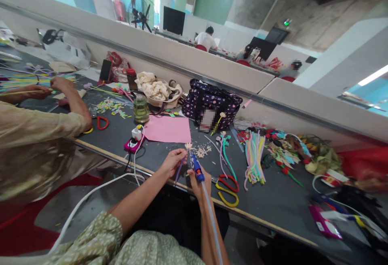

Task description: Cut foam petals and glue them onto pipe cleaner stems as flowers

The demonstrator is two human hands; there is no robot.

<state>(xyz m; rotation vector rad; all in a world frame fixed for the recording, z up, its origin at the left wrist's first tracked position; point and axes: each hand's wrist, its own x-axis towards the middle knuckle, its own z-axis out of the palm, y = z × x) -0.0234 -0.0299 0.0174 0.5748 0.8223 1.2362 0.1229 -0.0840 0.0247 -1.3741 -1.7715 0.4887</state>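
My left hand [174, 162] pinches a purple stem [179, 172] topped by a small cream flower [188, 146]. In my right hand [200, 184] is a blue glue gun [196, 167], a pale glue stick [209, 204] trailing from its back end. Its nozzle points up beside the flower; whether the two touch I cannot tell. Just beyond lies a scatter of cream petal pieces [202, 150]. Right of my right hand are scissors [228, 190] with one red and one yellow handle loop. Two more stems, one lilac and one green [228, 157], lie behind the scissors.
A pink sheet [168, 129], a green-tinted jar [141, 109] and a dotted dark bag [210, 103] stand or lie behind my hands. A bundle of pastel strips [255, 157] is at the right. The white cable [100, 188] crosses at left, near a co-worker's arm [72, 105].
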